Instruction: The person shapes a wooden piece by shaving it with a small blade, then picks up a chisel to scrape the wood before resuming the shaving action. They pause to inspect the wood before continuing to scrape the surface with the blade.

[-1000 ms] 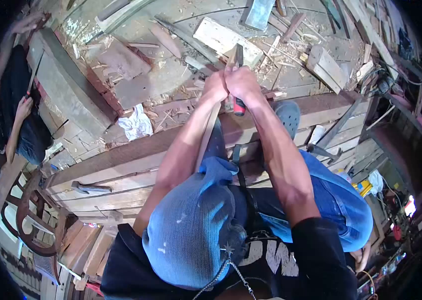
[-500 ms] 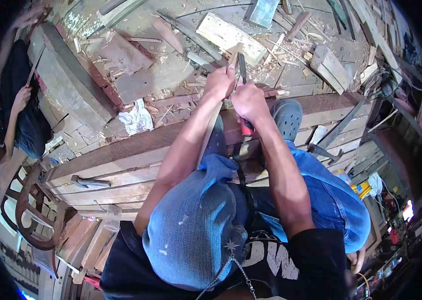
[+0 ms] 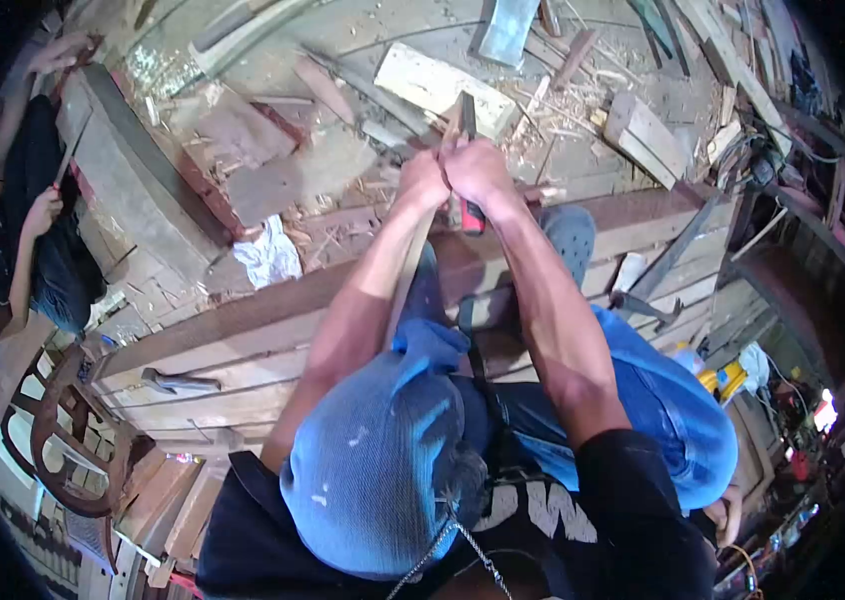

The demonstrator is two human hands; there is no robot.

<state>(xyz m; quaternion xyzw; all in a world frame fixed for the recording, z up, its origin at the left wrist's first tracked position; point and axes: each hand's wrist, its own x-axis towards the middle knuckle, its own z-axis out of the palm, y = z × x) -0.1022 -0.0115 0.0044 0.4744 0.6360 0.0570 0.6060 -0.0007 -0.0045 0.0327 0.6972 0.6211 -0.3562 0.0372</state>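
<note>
Near the top centre, my left hand (image 3: 425,180) is wrapped round a long thin wooden strip (image 3: 409,268), which runs back toward my lap. Close against it, my right hand (image 3: 479,172) grips a tool with a red and black handle (image 3: 473,217). The tool's dark narrow blade (image 3: 467,112) points away from me and lies along the far end of the strip. Just beyond is a pale wood block (image 3: 443,85) on the littered floor. What kind of tool it is I cannot tell.
A white cloth (image 3: 268,254) lies beside a thick beam (image 3: 313,290). A wood block (image 3: 646,138) sits at the right, near a dark blade-like tool (image 3: 678,250). At the far left another person (image 3: 43,215) holds a thin blade beside a large curved timber (image 3: 148,160).
My right hand has moved up and left against my left hand, bringing the tool forward along the strip. The other person's hand has shifted slightly. The view has shifted a little.
</note>
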